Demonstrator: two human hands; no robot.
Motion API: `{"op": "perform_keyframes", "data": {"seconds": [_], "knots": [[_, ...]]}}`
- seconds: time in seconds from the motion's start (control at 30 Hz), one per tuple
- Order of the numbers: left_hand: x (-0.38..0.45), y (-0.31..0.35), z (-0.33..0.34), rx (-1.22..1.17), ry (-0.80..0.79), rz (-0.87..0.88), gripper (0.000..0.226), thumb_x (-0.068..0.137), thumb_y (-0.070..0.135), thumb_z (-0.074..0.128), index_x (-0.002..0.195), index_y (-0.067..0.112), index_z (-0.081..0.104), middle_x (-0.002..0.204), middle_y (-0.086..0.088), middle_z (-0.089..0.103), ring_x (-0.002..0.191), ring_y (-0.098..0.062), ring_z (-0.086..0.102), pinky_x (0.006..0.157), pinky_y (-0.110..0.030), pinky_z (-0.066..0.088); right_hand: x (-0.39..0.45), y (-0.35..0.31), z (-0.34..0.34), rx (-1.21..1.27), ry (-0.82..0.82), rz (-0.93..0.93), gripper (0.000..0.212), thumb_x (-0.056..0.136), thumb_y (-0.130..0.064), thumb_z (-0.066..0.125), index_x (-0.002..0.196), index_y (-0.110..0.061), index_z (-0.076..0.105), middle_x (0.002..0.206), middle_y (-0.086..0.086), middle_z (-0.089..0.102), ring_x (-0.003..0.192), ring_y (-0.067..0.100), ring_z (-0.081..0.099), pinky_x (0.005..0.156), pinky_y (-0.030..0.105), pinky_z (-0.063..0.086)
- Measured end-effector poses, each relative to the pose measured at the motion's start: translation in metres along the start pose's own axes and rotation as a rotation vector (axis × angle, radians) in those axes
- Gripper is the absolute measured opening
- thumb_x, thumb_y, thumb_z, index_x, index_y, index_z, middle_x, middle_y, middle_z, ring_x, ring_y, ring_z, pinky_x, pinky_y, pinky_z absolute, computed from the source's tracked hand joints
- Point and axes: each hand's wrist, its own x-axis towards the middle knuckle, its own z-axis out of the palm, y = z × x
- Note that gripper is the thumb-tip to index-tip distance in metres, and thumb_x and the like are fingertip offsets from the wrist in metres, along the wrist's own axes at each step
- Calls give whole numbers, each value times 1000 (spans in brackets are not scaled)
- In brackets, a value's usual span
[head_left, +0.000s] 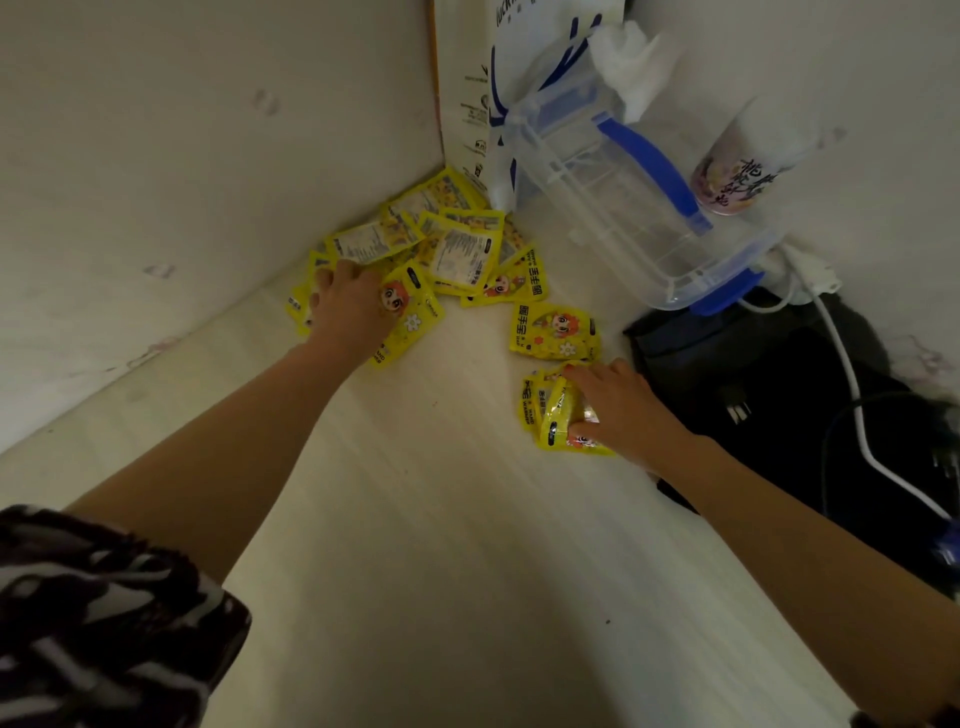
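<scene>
Several yellow cartoon-printed packets (457, 249) lie scattered on the pale table (441, 519) near the wall corner. My left hand (348, 306) reaches into the pile, fingers spread over a packet (410, 317) lying flat. One packet (556, 332) lies alone between the hands. My right hand (618, 405) grips a small bunch of yellow packets (556, 415) at the table's right side, thumb under them and fingers over the top.
A clear plastic box with blue clips (634, 197) stands behind the packets, a white bag (524, 78) at its back and a printed cup (727, 176) beside it. A black mat (779, 395) with white cables (852, 395) lies on the right. Walls close off the left and back.
</scene>
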Motion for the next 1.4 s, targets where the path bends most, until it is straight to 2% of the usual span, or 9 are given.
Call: {"op": "perform_keyframes", "data": {"seconds": [0.1,0.4,0.67,0.8,0.9,1.0,1.13,1.27,1.4], "knots": [[3,7,4,29,-13,-55,53,85,28,66,129,5,48,142,-17,40,132,-42,28,103,-52,30,1,0,0,3,29,-1,66,81,-33,69,138,-18,38,136,10,40,117,31,40,99,43,40],[-14,-3,16,64,96,30,33,87,17,62,115,-1,56,123,-23,52,120,-41,42,94,-51,38,-1,-6,5,-113,67,10,64,81,-38,67,134,-17,37,136,6,43,122,29,38,101,40,33],[-58,-11,12,-63,76,164,24,85,15,64,104,4,56,106,-18,52,90,-42,58,68,-46,46,-12,-18,6,-149,58,-20,55,83,-33,65,129,-19,38,137,2,41,121,25,46,98,44,29],[-68,-23,2,-186,108,78,29,85,18,65,108,16,46,106,-13,57,89,-37,57,66,-35,37,-10,-24,4,-224,5,-51,53,89,-35,57,134,-16,37,143,5,34,129,25,39,101,43,27],[-67,-33,-11,-344,117,7,48,82,24,70,122,25,42,103,-13,64,88,-34,62,71,-38,50,-5,-26,-8,-100,-43,-32,49,88,-35,58,130,-15,40,135,4,41,125,24,42,99,42,29],[-54,-42,-25,-412,104,-151,42,77,25,74,114,13,59,100,-16,68,90,-34,65,78,-40,53,3,-22,-22,39,-120,-2,55,89,-29,61,136,-12,38,140,9,36,130,28,38,103,42,30],[-27,-52,-35,-598,146,-304,23,74,22,73,87,6,65,79,-15,63,74,-22,59,63,-35,49,16,-11,-28,11,-128,56,49,85,-24,64,127,-8,45,135,13,41,122,34,41,98,42,37],[-4,-55,-32,-654,155,-355,25,79,20,71,100,7,69,88,-9,66,80,-21,60,64,-29,45,23,-6,-22,-71,-119,48,50,82,-21,65,127,-9,44,137,11,39,120,37,37,98,38,34],[6,-55,-24,-598,107,-391,30,77,20,74,102,4,70,95,-18,68,93,-33,66,82,-43,53,27,-5,-13,-56,-94,32,59,82,-23,65,134,-12,39,141,9,40,124,36,34,105,42,32]]}}
